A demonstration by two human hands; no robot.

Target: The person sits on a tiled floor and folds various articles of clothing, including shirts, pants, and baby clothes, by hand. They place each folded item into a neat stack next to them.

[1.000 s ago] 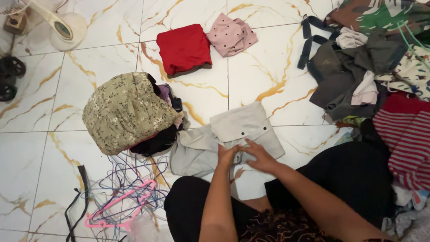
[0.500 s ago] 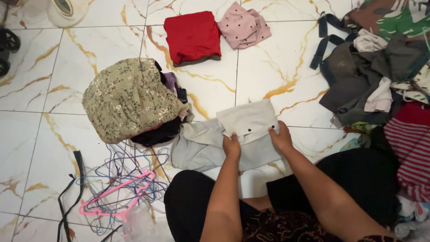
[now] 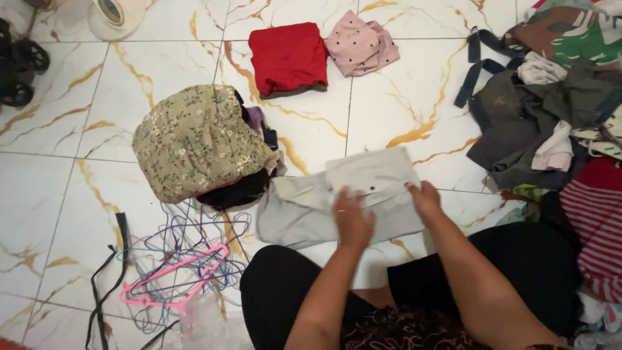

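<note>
A light grey garment [image 3: 304, 210] with small dark buttons lies partly folded on the marble floor in front of my knees. My left hand [image 3: 353, 220] rests flat on its middle, fingers spread and slightly blurred. My right hand [image 3: 424, 198] presses on the garment's right edge, fingers down on the cloth. Neither hand lifts the fabric.
A floral olive bundle [image 3: 194, 139] over dark clothes sits to the left. A folded red garment [image 3: 288, 58] and a pink dotted one [image 3: 361, 44] lie farther away. A heap of clothes [image 3: 551, 110] fills the right. Wire and pink hangers [image 3: 178, 272] lie at lower left.
My hands moved apart across the grey garment, then the left slid down onto its middle. The view shifted slightly.
</note>
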